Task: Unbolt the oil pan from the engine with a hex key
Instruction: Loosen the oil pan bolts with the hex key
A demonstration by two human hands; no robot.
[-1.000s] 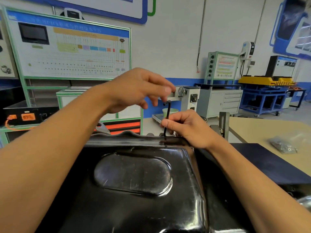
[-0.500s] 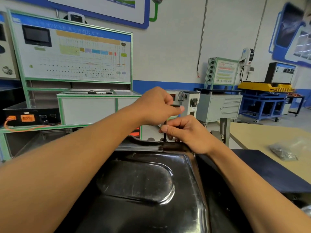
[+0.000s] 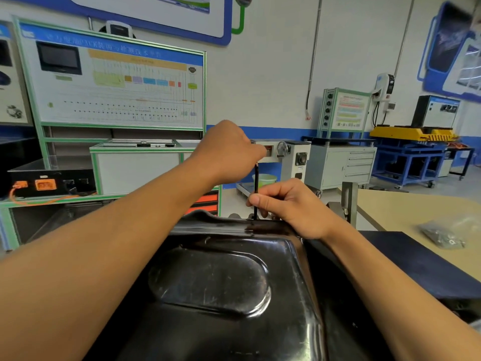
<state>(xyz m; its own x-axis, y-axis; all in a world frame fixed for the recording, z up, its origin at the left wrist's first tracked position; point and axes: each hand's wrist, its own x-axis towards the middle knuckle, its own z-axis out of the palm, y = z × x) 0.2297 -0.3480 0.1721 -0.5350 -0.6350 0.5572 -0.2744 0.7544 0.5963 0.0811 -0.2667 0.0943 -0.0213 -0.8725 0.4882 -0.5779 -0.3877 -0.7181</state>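
Left hand (image 3: 229, 152) grips top of hex key (image 3: 256, 179) (upright at oil pan (image 3: 208, 287) rim); right hand (image 3: 291, 207) pinches shaft.

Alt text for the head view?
Two bare hands hold a black hex key standing upright at the far rim of a glossy black oil pan: the left hand grips its top, the right hand pinches the shaft lower down. Workshop cabinets stand behind.
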